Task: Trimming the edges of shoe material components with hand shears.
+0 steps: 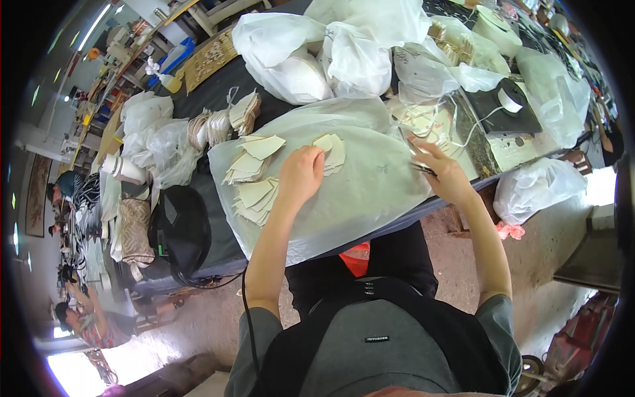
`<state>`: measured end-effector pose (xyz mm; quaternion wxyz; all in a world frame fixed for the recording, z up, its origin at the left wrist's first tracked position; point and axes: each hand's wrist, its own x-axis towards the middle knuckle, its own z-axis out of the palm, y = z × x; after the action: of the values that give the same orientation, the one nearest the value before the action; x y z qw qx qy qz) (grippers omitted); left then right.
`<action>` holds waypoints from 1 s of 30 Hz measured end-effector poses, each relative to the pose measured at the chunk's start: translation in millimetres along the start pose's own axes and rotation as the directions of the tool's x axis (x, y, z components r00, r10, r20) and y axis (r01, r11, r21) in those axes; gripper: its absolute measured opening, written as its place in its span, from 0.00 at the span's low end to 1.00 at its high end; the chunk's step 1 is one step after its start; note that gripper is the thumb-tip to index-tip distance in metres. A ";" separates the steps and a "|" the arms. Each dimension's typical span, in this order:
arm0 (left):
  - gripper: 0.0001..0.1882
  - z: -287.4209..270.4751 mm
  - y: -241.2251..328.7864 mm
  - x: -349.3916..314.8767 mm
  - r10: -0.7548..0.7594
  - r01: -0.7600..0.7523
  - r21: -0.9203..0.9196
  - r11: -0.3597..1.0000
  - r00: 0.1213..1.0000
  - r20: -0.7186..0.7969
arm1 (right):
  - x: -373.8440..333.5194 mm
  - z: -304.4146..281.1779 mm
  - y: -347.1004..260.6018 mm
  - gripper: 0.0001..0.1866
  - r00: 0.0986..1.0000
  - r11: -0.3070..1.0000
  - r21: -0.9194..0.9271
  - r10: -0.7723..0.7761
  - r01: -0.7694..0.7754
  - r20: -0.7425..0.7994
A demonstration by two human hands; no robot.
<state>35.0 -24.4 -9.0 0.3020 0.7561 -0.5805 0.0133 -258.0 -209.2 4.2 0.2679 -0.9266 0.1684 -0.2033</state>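
The left hand (301, 173) lies palm down, fingers curled over a small fan of cream paper pieces (331, 151) on a translucent plastic sheet (360, 192) that covers the near part of the dark table (215, 241). The right hand (444, 175) rests near the sheet's right edge, closed on a thin dark tool (423, 169) pinched between its fingers. To the left of the left hand, on the same sheet, loose stacks of cream cut-outs (254, 178) spread toward the near edge; the sheet hangs slightly over the table's front edge above the person's lap.

Free room on the sheet lies between the two hands and in front of them; beyond that the table is crowded. Along the far side stand bulging white plastic bags (317, 53), touching one another. Bundles of tan tags (228, 119) sit beside the sheet's far left corner. Right of the sheet, a black flat slab (503, 112) carries a white roll of tape (509, 100), with a thin white cord running from it. A black bag (182, 228) rests on the table's left end. Another white bag (539, 188) sits on the floor below the table's right corner
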 end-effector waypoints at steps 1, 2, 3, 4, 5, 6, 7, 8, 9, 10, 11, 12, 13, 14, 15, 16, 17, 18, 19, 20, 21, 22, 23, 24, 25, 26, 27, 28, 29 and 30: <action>0.06 -2.9 1.8 0.6 -0.003 0.003 0.007 1.000 1.000 -0.003 | 3.3 6.9 10.4 0.16 0.996 0.996 -0.077 -0.044 0.050 0.075; 0.06 -5.5 3.8 0.7 0.005 -0.001 0.025 1.000 0.986 -0.169 | 2.8 8.4 14.4 0.16 0.996 0.996 -0.074 -0.049 0.054 0.075; 0.05 -11.9 5.2 4.1 0.020 -0.004 0.050 0.999 0.943 -0.333 | 8.4 10.6 16.7 0.13 0.996 0.995 -0.092 -0.030 0.037 0.079; 0.05 -21.2 9.5 5.6 0.025 -0.008 0.052 0.999 0.943 -0.332 | 9.8 11.6 16.1 0.10 0.997 0.993 -0.114 0.001 0.008 0.080; 0.05 -32.2 13.6 4.8 0.124 -0.097 0.084 0.992 0.893 -0.432 | 12.3 11.4 15.9 0.10 0.997 0.994 -0.114 0.006 0.003 0.075; 0.06 -40.1 16.1 -3.3 0.212 -0.172 0.124 0.977 0.826 -0.523 | 15.7 9.6 11.4 0.07 0.999 0.997 -0.057 0.042 -0.043 -0.021; 0.09 -40.5 15.6 -12.7 0.283 -0.223 0.177 0.959 0.809 -0.515 | 17.8 5.5 6.6 0.05 0.989 0.996 -0.001 0.091 -0.092 -0.117; 0.10 -38.4 21.1 -29.7 0.313 -0.260 0.177 0.949 0.842 -0.440 | 19.1 1.6 -0.3 0.05 0.988 0.994 -0.003 0.105 -0.106 -0.114; 0.12 -37.4 26.7 -48.0 0.346 -0.301 0.176 0.937 0.864 -0.365 | 24.9 -3.8 -12.1 0.04 0.980 0.976 0.139 0.178 -0.166 -0.085; 0.14 -28.3 26.8 -69.0 0.361 -0.327 0.163 0.931 0.894 -0.265 | 30.5 -10.0 -25.1 0.04 0.967 0.934 0.272 0.251 -0.230 -0.047; 0.16 -18.8 27.2 -87.1 0.374 -0.352 0.146 0.924 0.914 -0.160 | 38.5 -15.6 -38.7 0.05 0.980 0.934 0.309 0.197 -0.177 -0.034; 0.16 -15.3 31.5 -96.1 0.377 -0.360 0.124 0.925 0.914 -0.154 | 43.1 -21.3 -43.9 0.05 0.975 0.932 0.301 0.219 -0.199 -0.033; 0.17 -13.0 33.9 -104.2 0.328 -0.323 0.066 0.944 0.939 -0.100 | 47.9 -24.8 -46.7 0.07 1.000 0.957 0.289 0.024 -0.021 -0.007; 0.18 -11.4 35.6 -112.4 0.279 -0.279 0.012 0.960 0.959 -0.043 | 50.4 -27.4 -46.2 0.08 0.984 0.946 0.283 -0.174 0.160 0.024; 0.20 -11.4 34.8 -120.1 0.231 -0.231 0.008 0.973 0.967 -0.110 | 51.2 -30.9 -42.8 0.12 0.958 0.945 0.255 -0.248 0.205 0.148; 0.20 -11.5 32.8 -126.0 0.223 -0.224 -0.002 0.974 0.969 -0.111 | 44.1 -27.9 -42.8 0.12 0.957 0.947 0.253 -0.243 0.198 0.159; 0.21 -12.2 30.8 -132.0 0.178 -0.178 0.011 0.984 0.970 -0.164 | 33.4 -19.6 -42.9 0.12 0.956 0.976 0.169 -0.176 0.139 0.234; 0.22 -12.4 31.5 -135.1 0.129 -0.126 0.028 0.992 0.966 -0.225 | 25.8 -10.7 -39.4 0.11 0.946 0.993 0.078 -0.113 0.094 0.304; 0.22 -13.3 35.3 -135.0 0.108 -0.104 0.028 0.994 0.966 -0.237 | 23.8 1.0 -36.7 0.12 0.913 0.993 -0.066 -0.061 0.095 0.404; 0.23 -12.5 39.4 -131.8 0.102 -0.100 0.023 0.995 0.983 -0.154 | 21.4 7.7 -35.3 0.12 0.903 0.991 -0.064 -0.077 0.115 0.422; 0.24 -11.5 42.9 -126.4 0.092 -0.091 0.022 0.996 0.993 -0.075 | 24.0 12.1 -38.7 0.12 0.929 0.989 -0.079 -0.090 0.126 0.358; 0.24 -12.4 45.7 -123.9 0.062 -0.060 0.030 0.998 0.994 -0.089 | 29.3 15.1 -48.8 0.12 0.950 0.987 -0.087 -0.106 0.136 0.293; 0.25 -13.4 47.7 -120.3 0.119 -0.117 0.048 0.992 0.993 -0.024 | 37.9 14.4 -59.0 0.12 0.958 0.968 -0.103 -0.207 0.230 0.200; 0.25 -14.2 48.3 -118.9 0.182 -0.185 0.057 0.981 0.982 0.052 | 48.6 12.4 -77.9 0.12 0.952 0.966 -0.090 -0.220 0.243 0.212; 0.25 -13.7 47.5 -119.3 0.160 -0.163 0.068 0.984 0.986 0.051 | 60.6 12.8 -97.2 0.13 0.930 0.945 -0.035 -0.314 0.326 0.190; 0.25 -12.1 46.8 -117.8 0.203 -0.206 0.037 0.978 0.977 0.058 | 69.9 17.6 -110.3 0.13 0.903 0.915 0.013 -0.399 0.402 0.160; 0.25 -11.0 46.0 -116.3 0.252 -0.253 0.006 0.968 0.966 0.064 | 81.3 26.3 -114.8 0.08 0.885 0.900 0.185 -0.426 0.394 0.185; 0.25 -10.8 46.1 -117.7 0.245 -0.246 0.012 0.969 0.967 0.064 | 87.9 35.5 -119.1 0.08 0.882 0.897 0.191 -0.432 0.399 0.186; 0.24 -10.9 46.2 -120.0 0.226 -0.226 -0.010 0.974 0.974 0.007 | 92.6 46.6 -121.4 0.06 0.913 0.904 0.406 -0.271 0.133 0.306; 0.24 -10.3 44.3 -121.1 0.207 -0.209 -0.037 0.977 0.977 -0.052 | 96.6 59.5 -118.8 0.04 0.881 0.817 0.553 -0.132 -0.163 0.455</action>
<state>-40.3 79.5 -25.9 0.3283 0.6843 -0.6491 0.0506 -122.9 -129.4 53.0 0.5697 -0.8210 0.0364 -0.0100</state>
